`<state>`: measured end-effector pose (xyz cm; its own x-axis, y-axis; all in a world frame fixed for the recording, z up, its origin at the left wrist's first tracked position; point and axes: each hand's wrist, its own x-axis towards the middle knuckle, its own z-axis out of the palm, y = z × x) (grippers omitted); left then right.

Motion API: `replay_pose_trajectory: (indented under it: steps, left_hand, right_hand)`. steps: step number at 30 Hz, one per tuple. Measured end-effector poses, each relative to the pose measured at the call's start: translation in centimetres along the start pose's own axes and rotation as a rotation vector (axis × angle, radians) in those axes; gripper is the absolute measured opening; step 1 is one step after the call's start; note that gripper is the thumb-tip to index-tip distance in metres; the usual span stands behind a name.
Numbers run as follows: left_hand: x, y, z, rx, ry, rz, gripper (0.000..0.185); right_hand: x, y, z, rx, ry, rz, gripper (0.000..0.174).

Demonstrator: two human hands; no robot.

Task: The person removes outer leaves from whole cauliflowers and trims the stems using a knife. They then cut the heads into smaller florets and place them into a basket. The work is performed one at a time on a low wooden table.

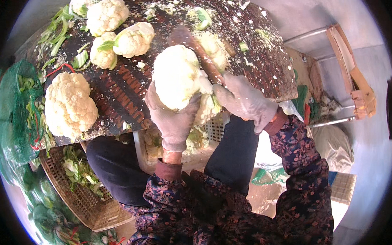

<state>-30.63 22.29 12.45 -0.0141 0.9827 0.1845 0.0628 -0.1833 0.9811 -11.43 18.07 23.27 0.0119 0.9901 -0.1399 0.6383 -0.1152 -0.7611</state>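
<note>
My left hand [171, 120], in a pale knit glove, cups a large cauliflower head [175, 76] from below, just above the near edge of a dark board [123, 83]. My right hand [243, 96], also gloved, grips a long knife [210, 65]. Its stained blade points up and left, along the right side of the held head. Part of the knife's handle is hidden in my fist. Beyond the blade rests another cauliflower piece [213, 49], partly covered by it. A smaller cauliflower piece [205, 110] shows below the held head, between my hands.
Several cauliflower heads [70, 105] stand on the board's left side, among leaf scraps [62, 36] and white crumbs. A white plastic crate [215, 128] holding cauliflower sits between my knees. To the left are a woven-look basket [65, 185] with leaves and green mesh sacks [16, 119].
</note>
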Motion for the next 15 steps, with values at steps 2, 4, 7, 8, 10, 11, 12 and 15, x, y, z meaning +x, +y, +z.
replay_pose_trajectory:
  steps: [2,4,7,8,10,11,12,15]
  left_hand:
    - [0.1,-0.2,-0.3,-0.036,0.004,0.001,0.100]
    - [0.5,-0.3,-0.7,-0.075,-0.024,-0.035,0.097]
    - [1.8,-0.4,-1.6,-0.308,-0.093,-0.158,0.093]
    - [2.6,-0.4,-2.3,-0.226,-0.095,-0.231,0.091]
    - [4.3,-0.4,-3.6,-0.433,-0.123,-0.310,0.082]
    - [5.2,-0.4,-4.5,-0.501,-0.137,-0.410,0.078]
    - [6.1,-0.4,-5.2,-0.587,-0.209,-0.419,0.071]
    - [8.8,-0.2,-6.4,-0.571,-0.451,-0.374,0.073]
  right_hand:
    - [0.2,-0.1,-1.7,0.238,-0.096,0.319,0.019]
    - [0.6,0.2,-2.7,0.176,-0.091,0.209,0.026]
    - [1.4,1.8,-4.0,0.168,-0.103,0.172,0.024]
    - [1.7,2.5,-4.7,0.133,-0.101,0.162,0.022]
    - [2.6,4.0,-6.0,0.289,-0.079,0.196,0.024]
    - [3.1,4.7,-6.8,0.323,-0.033,0.127,0.026]
    - [4.0,5.3,-7.4,0.311,0.020,0.154,0.025]
    - [6.9,6.4,-8.1,0.372,0.264,0.078,0.029]
